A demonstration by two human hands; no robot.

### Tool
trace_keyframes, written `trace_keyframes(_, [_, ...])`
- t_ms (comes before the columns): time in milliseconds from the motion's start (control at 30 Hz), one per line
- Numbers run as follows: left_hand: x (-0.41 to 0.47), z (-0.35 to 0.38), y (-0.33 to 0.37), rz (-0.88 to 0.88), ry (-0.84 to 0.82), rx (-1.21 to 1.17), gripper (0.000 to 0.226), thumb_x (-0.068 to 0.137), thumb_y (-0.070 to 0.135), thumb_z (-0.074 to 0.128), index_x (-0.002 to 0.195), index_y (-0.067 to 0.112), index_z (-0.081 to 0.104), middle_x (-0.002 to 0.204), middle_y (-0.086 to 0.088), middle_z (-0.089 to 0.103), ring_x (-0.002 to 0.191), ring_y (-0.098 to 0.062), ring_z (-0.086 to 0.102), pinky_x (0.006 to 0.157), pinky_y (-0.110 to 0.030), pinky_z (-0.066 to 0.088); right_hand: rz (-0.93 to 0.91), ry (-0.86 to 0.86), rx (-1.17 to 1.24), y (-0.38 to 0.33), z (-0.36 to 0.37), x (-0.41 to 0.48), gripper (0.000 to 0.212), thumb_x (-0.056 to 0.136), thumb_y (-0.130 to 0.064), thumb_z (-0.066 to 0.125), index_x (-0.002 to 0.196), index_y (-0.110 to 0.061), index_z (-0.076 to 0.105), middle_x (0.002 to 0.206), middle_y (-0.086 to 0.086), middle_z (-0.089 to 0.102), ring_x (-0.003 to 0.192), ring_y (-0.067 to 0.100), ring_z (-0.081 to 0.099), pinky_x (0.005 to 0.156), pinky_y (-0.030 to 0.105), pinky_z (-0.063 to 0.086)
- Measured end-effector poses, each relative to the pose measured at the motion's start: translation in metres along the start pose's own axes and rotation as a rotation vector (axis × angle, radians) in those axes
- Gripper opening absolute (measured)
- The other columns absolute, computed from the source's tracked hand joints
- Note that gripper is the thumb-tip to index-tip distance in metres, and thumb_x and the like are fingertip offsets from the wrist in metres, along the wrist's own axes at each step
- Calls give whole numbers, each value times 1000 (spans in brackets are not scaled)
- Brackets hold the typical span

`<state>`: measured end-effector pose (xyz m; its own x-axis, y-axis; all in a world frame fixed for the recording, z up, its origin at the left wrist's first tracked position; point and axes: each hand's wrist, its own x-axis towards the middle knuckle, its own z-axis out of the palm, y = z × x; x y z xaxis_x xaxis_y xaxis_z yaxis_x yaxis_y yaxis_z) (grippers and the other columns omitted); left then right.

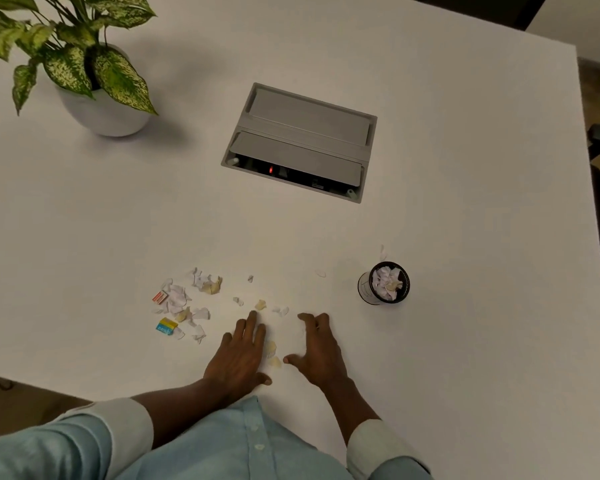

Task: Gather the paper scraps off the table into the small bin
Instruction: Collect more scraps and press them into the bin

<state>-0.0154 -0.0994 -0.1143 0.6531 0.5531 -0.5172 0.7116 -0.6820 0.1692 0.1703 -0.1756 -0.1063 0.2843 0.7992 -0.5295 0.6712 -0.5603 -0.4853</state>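
- Head view: the white rectangular worktop (430,168) carries torn white and yellowish paper scraps (187,299), scattered near its near edge, left of the middle.
- A small black round bin (385,284) stands upright toward the right edge, well apart from the main scatter; it is full to the rim with crumpled white and yellowish paper.
- The left hand (239,355) lies flat on the worktop, fingers spread, its grip open and holding nothing.
- The right hand (317,348) is cupped, fingers curled down to the surface, grip open; a few yellowish pieces lie between the two hands.
- A grey recessed cable box (298,140) sits mid-worktop, lid partly raised.
- A white pot with a variegated green plant (94,84) stands at the far left corner.
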Motion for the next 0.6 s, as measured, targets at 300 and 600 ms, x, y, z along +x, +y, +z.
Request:
trace_keyframes(300, [6,-1,-4,167,92,-107,55,83,24,84,130,14,57,140,-18,53,118,-33,58,81,-38,61,-118,-7,-62,-19,-1,33,67,88,-16,78,143,-32,43,127,0,37,102,17,60,93,31,57])
trace_keyframes(600, [9,-5,-18,360,239,-3,29,73,22,92,93,16,71,98,-1,65,90,-14,58,57,-21,53,-245,40,-175,-38,1,54,12,97,-16,65,109,-17,63,117,3,50,103,18,56,83,31,56])
